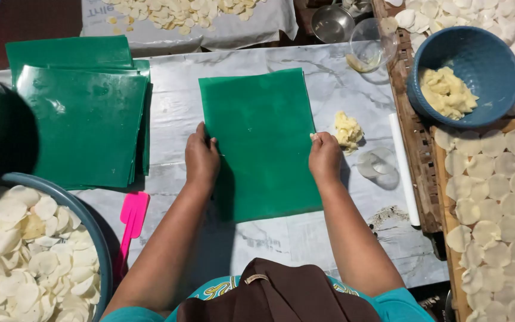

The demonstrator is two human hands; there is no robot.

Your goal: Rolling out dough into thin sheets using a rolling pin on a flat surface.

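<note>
A person stands at the marble-patterned desk [341, 89] with both hands pressed flat on a green rectangular plastic sheet [260, 143] lying in the middle of it. The left hand [201, 158] rests on the sheet's left edge, the right hand [325, 156] on its right edge; the two are well apart, fingers laid down rather than closed around anything. The sheet looks thin, light and floppy, with a slick sheen, so it would likely slide on the desk and bend if lifted; the side edges, where the hands sit, seem the natural place to hold it. Just beside the right hand lies a small lump of pale yellow dough [348, 130], and near that a clear round plastic disc [378, 165]. To the left sits a stack of similar green sheets [81, 113], with a pink spatula [131, 222] below it. A blue bowl of dough [464, 76] stands at the upper right.
</note>
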